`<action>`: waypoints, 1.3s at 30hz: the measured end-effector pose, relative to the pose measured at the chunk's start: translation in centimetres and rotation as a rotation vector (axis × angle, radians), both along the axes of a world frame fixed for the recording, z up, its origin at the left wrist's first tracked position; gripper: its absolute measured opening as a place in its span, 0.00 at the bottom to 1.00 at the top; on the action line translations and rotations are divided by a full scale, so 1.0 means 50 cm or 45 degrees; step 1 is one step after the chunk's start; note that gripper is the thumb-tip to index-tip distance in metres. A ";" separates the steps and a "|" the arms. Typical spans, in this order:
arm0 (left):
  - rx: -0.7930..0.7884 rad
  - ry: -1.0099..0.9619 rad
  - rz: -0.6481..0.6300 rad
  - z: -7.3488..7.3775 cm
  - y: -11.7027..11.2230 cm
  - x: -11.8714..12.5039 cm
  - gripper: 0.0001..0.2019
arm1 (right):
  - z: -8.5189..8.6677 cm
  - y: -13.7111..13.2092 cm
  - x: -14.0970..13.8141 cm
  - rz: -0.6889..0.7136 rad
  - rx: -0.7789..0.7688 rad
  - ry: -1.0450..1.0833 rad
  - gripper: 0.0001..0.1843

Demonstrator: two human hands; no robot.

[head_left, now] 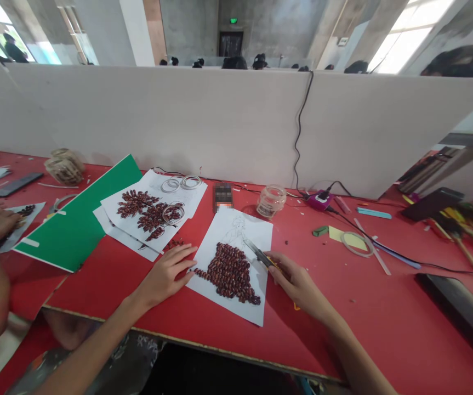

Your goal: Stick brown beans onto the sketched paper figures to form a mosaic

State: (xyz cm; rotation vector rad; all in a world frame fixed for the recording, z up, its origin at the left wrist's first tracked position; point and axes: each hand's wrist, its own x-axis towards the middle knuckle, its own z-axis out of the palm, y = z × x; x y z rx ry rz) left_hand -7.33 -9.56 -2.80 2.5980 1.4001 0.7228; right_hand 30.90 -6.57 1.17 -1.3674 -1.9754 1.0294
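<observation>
Right hand [294, 280] grips box cutter [261, 255], blade near top of brown seed cluster [234, 271] on sketch sheet [261, 230], red tabletop [343, 266]. Left hand [168, 277] loose, fingers spread, by sheet's left edge. Likely best: steady sheet left-handed, keep blade shallow.

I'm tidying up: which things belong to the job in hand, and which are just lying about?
In use:
white paper sheet with a drawn figure
glossy reddish-brown seed-like pieces on it
slim metal-bladed knife in the right hand

Apparently lying about:
purple plastic plug adapter
flat light-blue strips
flat yellow paper
</observation>
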 end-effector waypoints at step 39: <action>-0.089 0.193 0.055 0.008 0.036 0.212 0.30 | -0.001 0.080 0.021 -0.045 0.006 0.092 0.21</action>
